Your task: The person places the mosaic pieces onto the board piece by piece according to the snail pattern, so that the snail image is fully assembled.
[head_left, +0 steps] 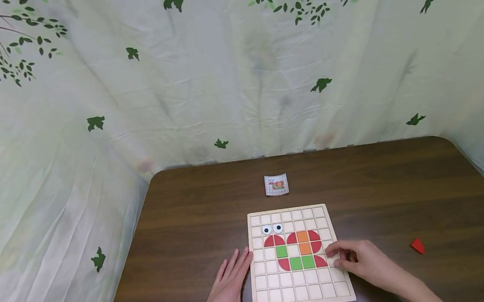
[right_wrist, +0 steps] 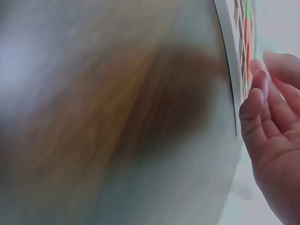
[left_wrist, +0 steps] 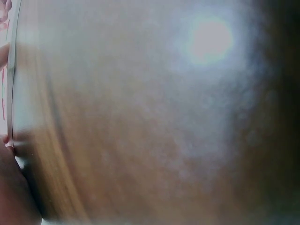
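Note:
A pale square grid board [head_left: 275, 282] lies on the table with flat coloured pieces in its cells. Two eye pieces [head_left: 266, 230] sit near its top, above several red quarter-round pieces [head_left: 314, 236], green squares [head_left: 296, 263] and orange squares [head_left: 305, 248]. My left hand [head_left: 232, 291] rests along the board's left side, fingers straight, thumb on the lower left corner. Over the right edge is my right hand [head_left: 366, 260], its fingers loosely bent and the tips beside the rightmost red pieces. Index finger and thumb look apart, and no piece shows between them in the right wrist view.
A small picture card [head_left: 276, 185] with a similar coloured figure lies behind the board. One loose red piece [head_left: 417, 246] is on the brown table [head_left: 203, 197] to the right. A leaf-printed cloth [head_left: 235, 75] hangs around the table's back and sides.

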`<state>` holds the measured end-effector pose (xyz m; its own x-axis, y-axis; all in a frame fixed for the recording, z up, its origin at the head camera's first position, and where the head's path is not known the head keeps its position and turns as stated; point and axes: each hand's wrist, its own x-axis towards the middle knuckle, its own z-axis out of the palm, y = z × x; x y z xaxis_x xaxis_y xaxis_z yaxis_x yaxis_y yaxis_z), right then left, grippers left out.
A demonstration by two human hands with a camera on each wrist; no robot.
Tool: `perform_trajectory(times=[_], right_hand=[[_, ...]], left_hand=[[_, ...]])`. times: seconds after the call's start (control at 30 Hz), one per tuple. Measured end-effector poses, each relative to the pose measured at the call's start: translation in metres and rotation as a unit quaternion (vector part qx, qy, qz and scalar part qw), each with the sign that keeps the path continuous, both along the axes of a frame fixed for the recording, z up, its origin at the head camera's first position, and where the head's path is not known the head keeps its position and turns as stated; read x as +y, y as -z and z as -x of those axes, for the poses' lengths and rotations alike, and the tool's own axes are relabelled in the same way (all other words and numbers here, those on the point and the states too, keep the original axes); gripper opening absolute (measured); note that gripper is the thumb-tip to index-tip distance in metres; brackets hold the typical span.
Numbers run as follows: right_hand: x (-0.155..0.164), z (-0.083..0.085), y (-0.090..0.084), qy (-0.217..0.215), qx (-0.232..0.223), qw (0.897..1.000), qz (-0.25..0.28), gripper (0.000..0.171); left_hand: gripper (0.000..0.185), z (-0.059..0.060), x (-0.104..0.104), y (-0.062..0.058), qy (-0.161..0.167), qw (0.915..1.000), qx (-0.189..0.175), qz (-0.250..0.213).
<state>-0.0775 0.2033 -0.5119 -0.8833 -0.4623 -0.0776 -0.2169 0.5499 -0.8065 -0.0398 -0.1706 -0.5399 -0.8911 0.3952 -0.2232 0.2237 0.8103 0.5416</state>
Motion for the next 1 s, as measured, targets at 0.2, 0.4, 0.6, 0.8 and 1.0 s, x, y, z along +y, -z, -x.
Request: perform_trajectory(times=[0.2, 0.4, 0.6, 0.8, 1.0], right_hand=[[0.022, -0.001, -0.001, 0.051, 0.038, 0.998, -0.012, 0.028], [0.052, -0.009, 0.002, 0.115, 0.099, 0.988, -0.020, 0.030], [0.080, -0.021, 0.004, 0.160, 0.136, 0.977, -0.048, 0.029], [0.107, -0.029, 0.006, 0.183, 0.148, 0.968, -0.090, 0.031], [0.129, -0.030, 0.010, 0.210, 0.188, 0.952, -0.119, 0.032]], left_hand=[[0.116, 0.000, -0.001, 0.002, -0.002, 1.0000, 0.002, -0.006], [0.115, 0.000, -0.001, 0.003, 0.000, 1.0000, 0.002, -0.007], [0.114, -0.001, -0.001, 0.001, 0.005, 0.9997, 0.017, -0.015], [0.114, -0.001, -0.001, 0.001, 0.006, 0.9996, 0.022, -0.016], [0.114, -0.001, -0.001, 0.002, 0.004, 0.9998, 0.016, -0.009]])
